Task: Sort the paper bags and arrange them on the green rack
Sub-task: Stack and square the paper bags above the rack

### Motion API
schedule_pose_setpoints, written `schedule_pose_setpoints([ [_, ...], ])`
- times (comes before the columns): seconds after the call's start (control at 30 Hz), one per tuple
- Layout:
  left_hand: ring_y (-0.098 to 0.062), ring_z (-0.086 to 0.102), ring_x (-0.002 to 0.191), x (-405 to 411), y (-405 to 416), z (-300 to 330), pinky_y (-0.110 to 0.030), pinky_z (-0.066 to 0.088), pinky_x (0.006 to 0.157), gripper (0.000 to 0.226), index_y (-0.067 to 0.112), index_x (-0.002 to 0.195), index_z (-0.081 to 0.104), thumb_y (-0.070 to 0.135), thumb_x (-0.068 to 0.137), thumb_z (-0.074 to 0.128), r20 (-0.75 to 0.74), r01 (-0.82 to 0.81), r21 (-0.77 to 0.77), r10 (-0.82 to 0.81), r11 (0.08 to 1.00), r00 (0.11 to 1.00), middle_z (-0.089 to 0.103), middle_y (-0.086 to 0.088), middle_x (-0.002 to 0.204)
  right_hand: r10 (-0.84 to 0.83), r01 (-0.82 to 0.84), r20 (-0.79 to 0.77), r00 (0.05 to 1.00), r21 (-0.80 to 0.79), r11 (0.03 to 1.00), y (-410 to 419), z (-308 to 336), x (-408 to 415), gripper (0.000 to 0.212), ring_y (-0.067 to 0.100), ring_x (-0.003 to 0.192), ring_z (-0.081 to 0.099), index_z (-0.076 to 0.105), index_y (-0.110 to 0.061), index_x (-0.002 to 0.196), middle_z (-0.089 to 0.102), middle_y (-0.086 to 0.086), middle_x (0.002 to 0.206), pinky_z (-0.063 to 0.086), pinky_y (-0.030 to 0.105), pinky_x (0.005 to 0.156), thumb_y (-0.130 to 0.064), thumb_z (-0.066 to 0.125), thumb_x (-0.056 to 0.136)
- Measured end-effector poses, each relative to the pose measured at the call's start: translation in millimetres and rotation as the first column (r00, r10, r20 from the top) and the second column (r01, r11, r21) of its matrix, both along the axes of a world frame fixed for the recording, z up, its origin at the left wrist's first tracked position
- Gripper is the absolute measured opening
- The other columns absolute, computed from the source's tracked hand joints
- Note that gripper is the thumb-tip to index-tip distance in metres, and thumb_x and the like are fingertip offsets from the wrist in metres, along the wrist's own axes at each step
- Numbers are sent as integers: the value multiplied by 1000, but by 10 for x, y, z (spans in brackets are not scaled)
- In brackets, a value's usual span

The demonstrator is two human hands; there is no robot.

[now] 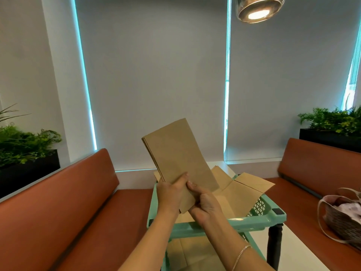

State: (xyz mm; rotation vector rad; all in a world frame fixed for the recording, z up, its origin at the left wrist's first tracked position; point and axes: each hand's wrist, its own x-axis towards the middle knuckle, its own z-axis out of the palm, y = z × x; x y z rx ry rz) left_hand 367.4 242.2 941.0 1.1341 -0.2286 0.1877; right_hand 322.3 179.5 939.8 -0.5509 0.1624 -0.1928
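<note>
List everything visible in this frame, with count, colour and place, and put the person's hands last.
held paper bags: small flat stack, brown, raised above the rack
loose paper bags: several, brown, on the rack's top tier
lower paper bags: count unclear, brown, on the tier below
green rack: one, mint green, centre foreground
benches: two, red-brown, left and right
planters: two, black with green plants, behind the benches
woven bag: one, pinkish, on the right bench
pendant lamp: one, glass, lit, top
blinds: grey, back wall
left hand: grips the stack's lower edge
right hand: grips the same edge
</note>
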Motion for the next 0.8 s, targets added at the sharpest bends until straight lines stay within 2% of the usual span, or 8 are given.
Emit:
schedule_pose_setpoints([
  [0.13, -22, 66, 90, 4, 7, -64, -36, 53, 80, 23, 18, 91, 67, 1, 76, 73, -36, 14, -21, -15, 1000, 999, 71, -2, 93, -30, 26, -35, 999, -106, 994, -10, 13, -17, 15, 28, 83, 60, 58, -3, 85, 64, 16, 85, 51, 42, 81, 11, 60, 80],
  [0.2, -24, 66, 95, 83, 82, -10, -40, 52, 87, 19, 15, 92, 66, 4, 79, 71, -39, -8, 10, 9, 1000, 999, 70, -5, 98, 6, -36, -90, 996, -329, 944, -99, 35, 7, 15, 25, 81, 59, 57, -6, 91, 63, 12, 87, 52, 36, 69, 4, 64, 81],
  [0.3, -24, 64, 96, 245, 239, 0, -39, 50, 92, 15, 11, 94, 64, 8, 81, 71, -96, -67, 76, 74, 995, 993, 68, -9, 102, -22, -166, -238, 971, -739, 653, -356, 76, 113, 36, 19, 82, 55, 52, -9, 112, 60, 9, 99, 49, 29, 64, -12, 69, 81],
  [0.37, -24, 63, 95, 319, 307, -56, -37, 50, 92, 16, 10, 96, 64, 9, 82, 71, -136, -75, 115, 91, 991, 987, 67, -10, 104, -141, -175, -252, 957, -895, 410, -593, 85, 209, 52, 20, 90, 53, 45, -13, 127, 57, 11, 112, 48, 28, 66, -14, 71, 81],
  [0.43, -26, 63, 99, 358, 328, -91, -39, 49, 93, 20, 5, 101, 64, 7, 82, 70, -164, -75, 112, 93, 991, 982, 66, -13, 107, -246, -149, -163, 955, -986, 75, -803, 106, 296, 55, 20, 99, 53, 47, -12, 129, 55, 11, 121, 50, 29, 76, -13, 72, 80],
  [0.5, -27, 62, 101, 374, 318, -102, -42, 49, 96, 18, 6, 99, 62, 7, 83, 69, -178, -67, 118, 88, 991, 980, 66, -13, 106, -249, -190, -119, 961, -940, -285, -935, 97, 375, 48, 20, 105, 55, 53, -11, 126, 56, 8, 124, 50, 30, 89, -17, 71, 81],
  [0.57, -26, 62, 99, 386, 310, -110, -39, 49, 94, 14, 7, 96, 61, 8, 84, 68, -190, -65, 115, 86, 991, 978, 65, -12, 105, -220, -288, -203, 954, -824, -488, -943, 53, 416, 45, 19, 111, 54, 53, -13, 127, 56, 4, 126, 46, 29, 96, -25, 66, 85],
  [0.8, -26, 63, 100, 440, 320, -167, -41, 50, 94, 31, 1, 112, 61, 14, 85, 68, -224, -45, 97, 66, 994, 972, 67, -12, 108, -247, -423, -350, 904, -644, -637, -819, -133, 580, 58, 21, 116, 50, 50, -15, 131, 54, 4, 129, 40, 32, 100, -52, 56, 86],
])
